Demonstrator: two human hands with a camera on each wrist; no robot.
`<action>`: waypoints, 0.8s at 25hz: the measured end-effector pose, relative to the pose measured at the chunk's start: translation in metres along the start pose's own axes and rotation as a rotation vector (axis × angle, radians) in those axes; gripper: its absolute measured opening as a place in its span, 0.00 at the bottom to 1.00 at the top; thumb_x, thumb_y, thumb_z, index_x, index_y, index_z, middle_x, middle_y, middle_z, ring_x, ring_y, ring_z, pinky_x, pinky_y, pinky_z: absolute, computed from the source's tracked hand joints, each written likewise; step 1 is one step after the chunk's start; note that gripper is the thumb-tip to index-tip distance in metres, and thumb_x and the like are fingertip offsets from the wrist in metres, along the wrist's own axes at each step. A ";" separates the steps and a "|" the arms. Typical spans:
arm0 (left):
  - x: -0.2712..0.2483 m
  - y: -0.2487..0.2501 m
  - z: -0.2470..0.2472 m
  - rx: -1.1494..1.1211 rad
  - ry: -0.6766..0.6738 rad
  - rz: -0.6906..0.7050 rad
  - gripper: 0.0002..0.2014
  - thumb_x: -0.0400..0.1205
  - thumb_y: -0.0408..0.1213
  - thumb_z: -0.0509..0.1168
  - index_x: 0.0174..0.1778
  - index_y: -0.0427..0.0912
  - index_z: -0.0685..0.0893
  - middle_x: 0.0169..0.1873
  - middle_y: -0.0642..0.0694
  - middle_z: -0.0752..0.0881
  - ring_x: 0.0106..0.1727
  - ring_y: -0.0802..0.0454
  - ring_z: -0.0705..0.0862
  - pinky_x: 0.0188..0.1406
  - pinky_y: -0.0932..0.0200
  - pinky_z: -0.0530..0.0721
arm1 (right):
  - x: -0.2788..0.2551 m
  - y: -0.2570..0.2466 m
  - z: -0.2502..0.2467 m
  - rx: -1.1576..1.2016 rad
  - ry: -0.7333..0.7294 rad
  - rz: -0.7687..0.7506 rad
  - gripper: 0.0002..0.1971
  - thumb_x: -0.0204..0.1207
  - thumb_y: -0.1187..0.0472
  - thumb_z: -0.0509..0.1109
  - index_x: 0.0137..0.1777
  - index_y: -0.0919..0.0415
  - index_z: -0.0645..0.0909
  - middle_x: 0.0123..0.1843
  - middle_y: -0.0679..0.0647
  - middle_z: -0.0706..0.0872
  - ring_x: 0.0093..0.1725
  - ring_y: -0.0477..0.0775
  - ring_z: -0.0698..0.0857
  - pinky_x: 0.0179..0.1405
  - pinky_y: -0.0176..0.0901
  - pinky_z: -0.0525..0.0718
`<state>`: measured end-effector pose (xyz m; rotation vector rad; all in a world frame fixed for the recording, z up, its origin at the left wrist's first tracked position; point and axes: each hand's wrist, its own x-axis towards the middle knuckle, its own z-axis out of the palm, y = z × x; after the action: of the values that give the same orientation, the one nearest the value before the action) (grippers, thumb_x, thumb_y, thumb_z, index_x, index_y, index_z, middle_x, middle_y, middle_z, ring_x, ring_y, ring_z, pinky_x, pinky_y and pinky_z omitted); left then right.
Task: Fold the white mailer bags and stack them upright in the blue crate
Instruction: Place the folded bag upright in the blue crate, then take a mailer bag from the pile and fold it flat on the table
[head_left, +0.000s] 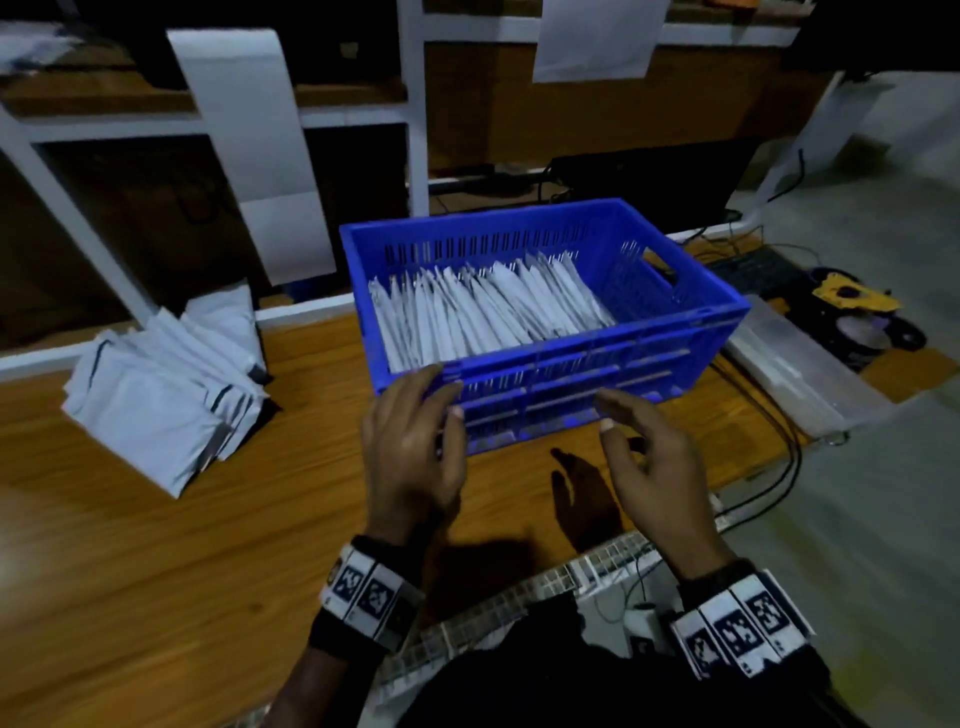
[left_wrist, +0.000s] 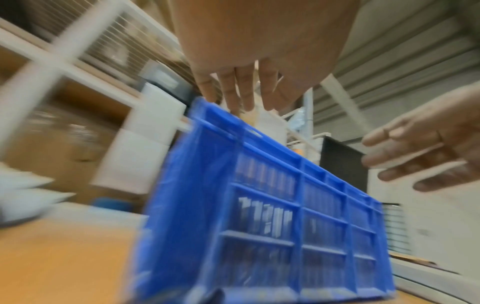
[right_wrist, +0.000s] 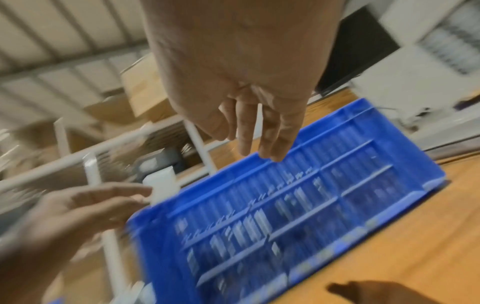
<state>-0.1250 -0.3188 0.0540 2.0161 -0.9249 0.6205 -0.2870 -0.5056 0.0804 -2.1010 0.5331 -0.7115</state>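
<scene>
The blue crate (head_left: 670, 280) stands on the wooden table, holding a row of folded white mailer bags (head_left: 483, 306) on edge, leaning left. A pile of flat white mailer bags (head_left: 161, 395) lies to its left. My left hand (head_left: 415, 441) hovers in front of the crate's near left corner, fingers straight and empty. My right hand (head_left: 644, 457) hovers in front of the near wall, fingers relaxed and empty. In the blurred wrist views the crate (left_wrist: 259, 205) (right_wrist: 298, 205) sits below the left hand (left_wrist: 244, 96) and the right hand (right_wrist: 259, 144).
White shelving (head_left: 415, 104) stands behind the table. A clear plastic tray (head_left: 800, 364), cables and a yellow tool (head_left: 852, 296) lie to the right of the crate. The wooden table (head_left: 156, 571) stretches out to the near left.
</scene>
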 end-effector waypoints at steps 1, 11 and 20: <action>-0.013 -0.006 -0.013 -0.005 0.001 -0.033 0.12 0.84 0.35 0.66 0.60 0.38 0.89 0.66 0.40 0.85 0.67 0.37 0.82 0.63 0.41 0.78 | -0.009 -0.003 0.009 0.013 -0.037 0.001 0.17 0.87 0.59 0.65 0.75 0.53 0.79 0.67 0.41 0.85 0.66 0.33 0.81 0.53 0.28 0.82; -0.145 -0.077 -0.175 0.001 -0.286 -0.414 0.13 0.88 0.43 0.64 0.65 0.45 0.86 0.71 0.46 0.81 0.74 0.47 0.76 0.67 0.50 0.74 | -0.101 -0.065 0.155 0.189 -0.330 0.078 0.19 0.87 0.61 0.66 0.77 0.55 0.77 0.67 0.48 0.86 0.63 0.37 0.83 0.60 0.43 0.86; -0.136 -0.187 -0.213 0.069 -0.470 -0.503 0.17 0.86 0.44 0.67 0.69 0.43 0.84 0.66 0.43 0.85 0.69 0.42 0.81 0.65 0.45 0.80 | -0.092 -0.103 0.248 0.211 -0.510 0.124 0.20 0.86 0.61 0.66 0.77 0.53 0.75 0.64 0.51 0.88 0.61 0.44 0.86 0.55 0.27 0.81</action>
<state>-0.0807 -0.0149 -0.0115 2.3854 -0.6098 -0.1063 -0.1825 -0.2497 0.0156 -1.9313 0.2853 -0.1373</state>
